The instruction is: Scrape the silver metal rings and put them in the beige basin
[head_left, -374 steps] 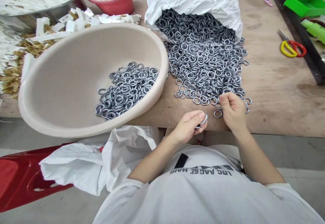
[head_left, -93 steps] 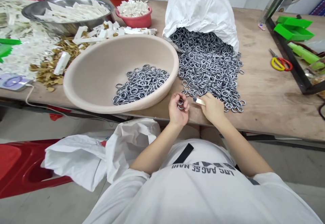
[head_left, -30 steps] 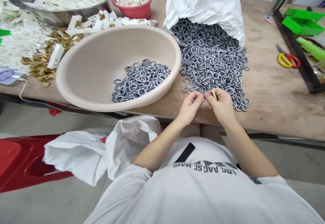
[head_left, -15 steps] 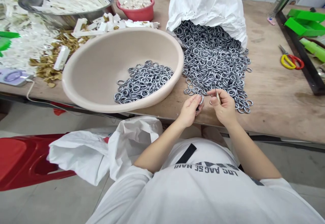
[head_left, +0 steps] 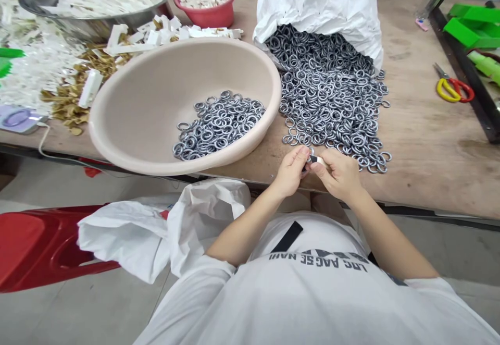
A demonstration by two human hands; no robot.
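Here you are at the near edge of the bench [head_left: 425, 168], hands together, and by the look of it you're at the close-up step: one ring [head_left: 311, 151] being worked with the dark tip of a small tool [head_left: 320, 160]. What the next move calls for, I'd judge, is a firm pinch on the ring and a light, controlled push of the tip, clear of your own fingertips.

Look at the grip! Your left hand [head_left: 291, 171] is closed narrow, thumb and fingers pinching the ring, its grey rim peeping out on top; whether more rings sit in the curled fingers, I can't tell. Your right hand [head_left: 339, 174] is wrapped round the tool's pale handle, the thumb laid along it, the dark end right up against the left fingertips. Exactly where it meets the ring is too small to make out.

Just beyond your knuckles, the loose pile [head_left: 328, 100] spreads from the sack [head_left: 318, 3] towards the near edge; to its left, the basin [head_left: 128, 95] holds a smaller heap [head_left: 222, 126] against its right-hand wall.
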